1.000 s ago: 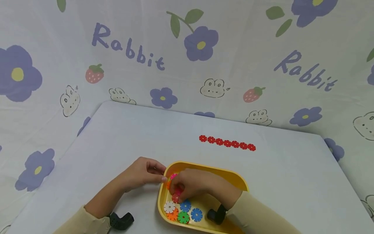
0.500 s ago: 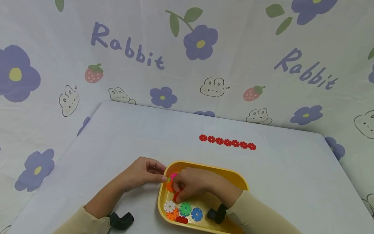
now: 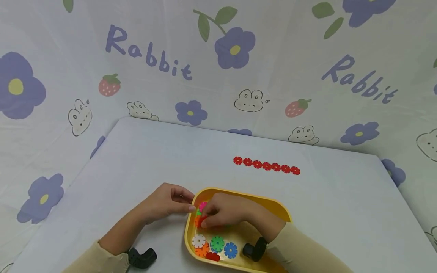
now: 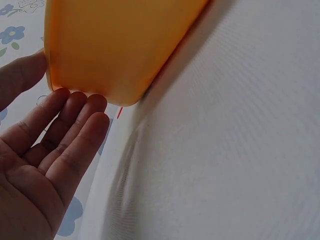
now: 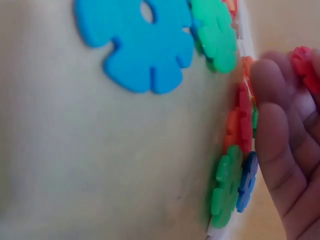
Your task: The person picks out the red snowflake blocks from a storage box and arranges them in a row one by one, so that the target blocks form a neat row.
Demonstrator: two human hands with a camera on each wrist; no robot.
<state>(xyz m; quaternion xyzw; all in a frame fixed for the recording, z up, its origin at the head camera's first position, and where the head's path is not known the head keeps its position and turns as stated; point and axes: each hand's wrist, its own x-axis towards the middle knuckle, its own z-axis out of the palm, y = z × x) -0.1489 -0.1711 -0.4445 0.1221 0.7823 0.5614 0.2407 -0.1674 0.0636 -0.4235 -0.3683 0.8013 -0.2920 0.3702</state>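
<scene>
My left hand (image 3: 167,203) grips the left rim of a yellow plastic tray (image 3: 235,192). In the left wrist view its thumb is at the rim, and its fingers (image 4: 82,135) touch the outer wall. Inside the tray, my right hand (image 3: 227,210) pinches a red snowflake disc (image 5: 305,67), seen best in the right wrist view. Around it lie loose notched discs: a white one (image 3: 198,240), a green one (image 3: 217,243), a blue one (image 3: 230,250), and orange, pink and red ones. The right hand hides part of the pile.
Several red snowflake discs (image 3: 267,166) form a row on the white table (image 3: 164,151) beyond the tray. A cloth printed with flowers and rabbits hangs behind. Black wrist mounts (image 3: 142,258) sit at both sleeves.
My right hand shifts slightly within the tray's left part. A green disc now overlaps a blue one, and a red disc shows by the near wall. The left hand stays on the rim.
</scene>
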